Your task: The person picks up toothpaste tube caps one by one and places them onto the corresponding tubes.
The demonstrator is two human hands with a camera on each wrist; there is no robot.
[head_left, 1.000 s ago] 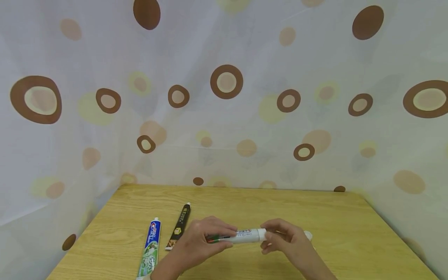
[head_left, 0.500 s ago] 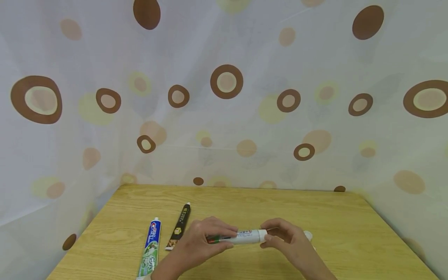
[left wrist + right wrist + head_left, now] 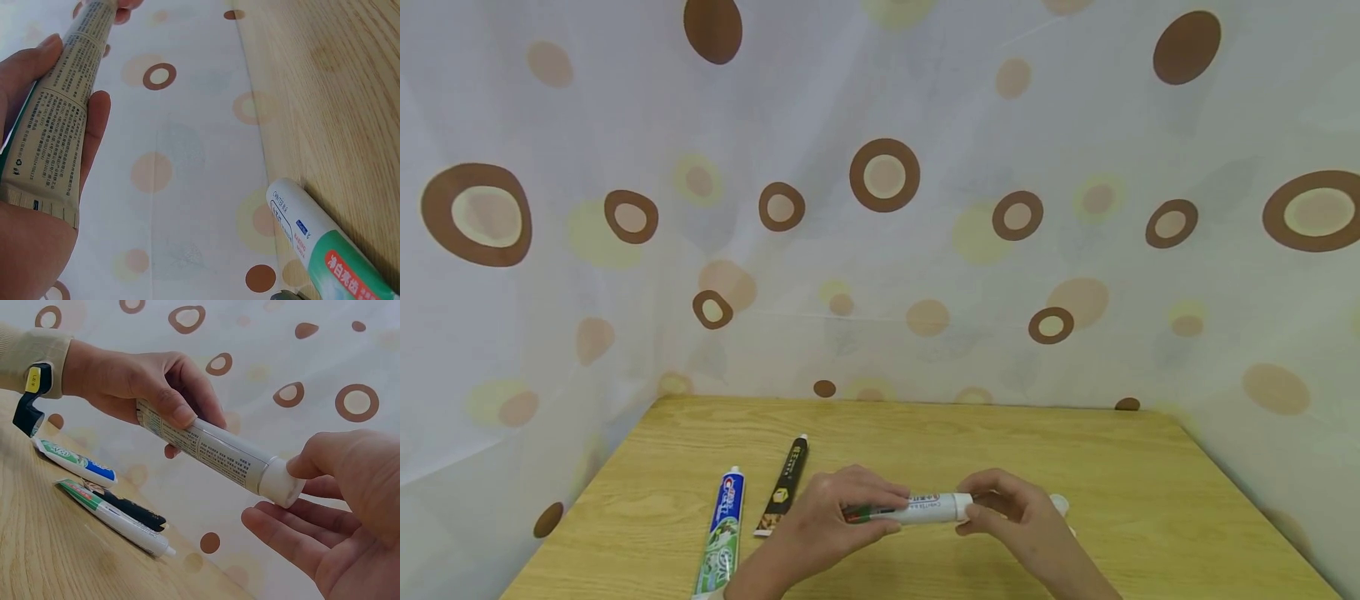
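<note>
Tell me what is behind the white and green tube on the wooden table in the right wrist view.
Behind the white and green tube lies a slim black tube; its near side, partly covered, cannot be fully seen.

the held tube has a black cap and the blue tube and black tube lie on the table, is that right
Not quite: the cap on the held tube is white, not black, as the right wrist view shows. The blue tube and black tube do lie on the table.

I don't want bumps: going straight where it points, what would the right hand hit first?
The cap, which its fingers seem to touch; then the held tube and, probably, the left hand.
</note>
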